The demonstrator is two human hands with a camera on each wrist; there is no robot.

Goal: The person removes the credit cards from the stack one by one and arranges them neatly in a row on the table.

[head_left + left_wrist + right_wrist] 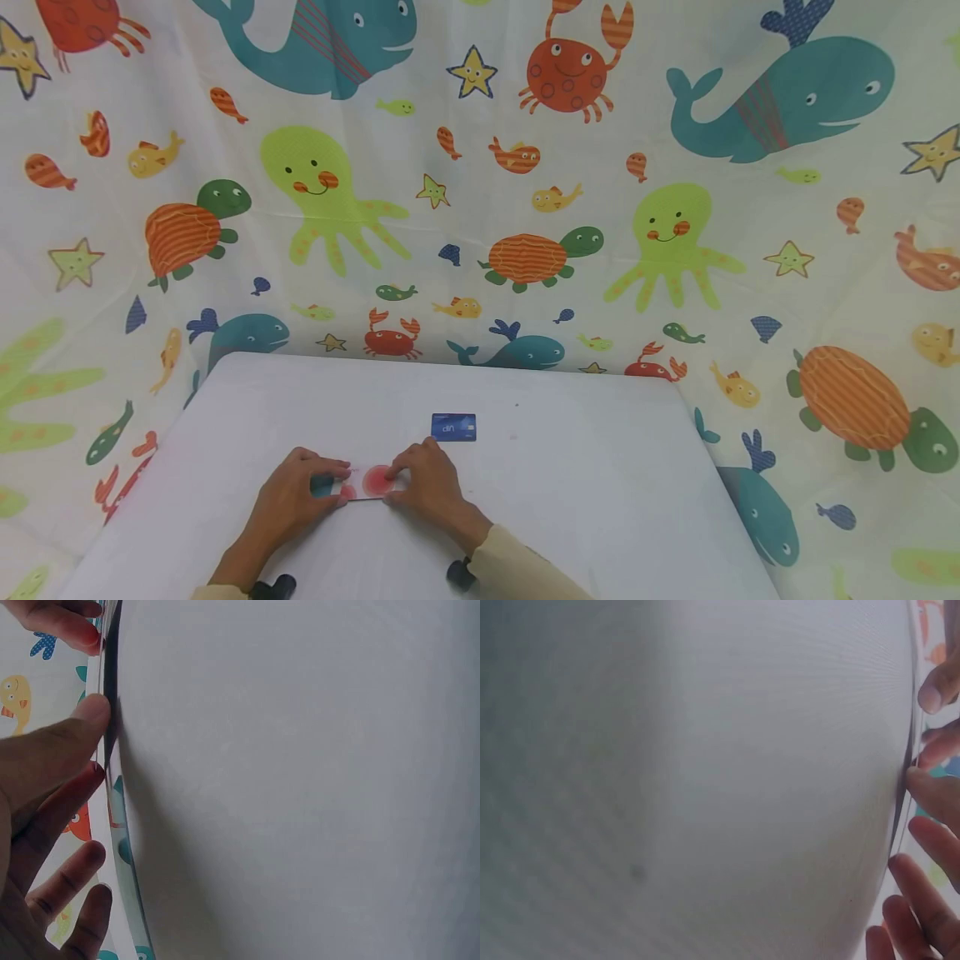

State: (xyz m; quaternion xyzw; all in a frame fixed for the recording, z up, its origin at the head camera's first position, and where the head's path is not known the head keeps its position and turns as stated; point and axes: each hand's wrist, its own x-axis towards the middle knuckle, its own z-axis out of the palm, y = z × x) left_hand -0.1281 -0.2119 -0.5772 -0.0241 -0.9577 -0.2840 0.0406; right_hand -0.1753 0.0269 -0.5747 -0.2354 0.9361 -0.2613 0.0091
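A small flat piece (367, 485), whitish with red round patches and a teal left end, lies low over the white table between both hands. My left hand (288, 496) pinches its left end between thumb and fingers. At the right end, my right hand (431, 485) pinches it the same way. Both wrist views show the piece only as a thin dark edge, with the left thumb (82, 727) against it in the left wrist view. Just beyond the right hand, a blue card (453, 427) with white lettering lies on the table.
The white tabletop (585, 500) reaches back to a hanging cloth (420, 225) printed with sea animals. Black wrist straps or mounts (459, 575) sit near the beige sleeves (525, 567) at the front.
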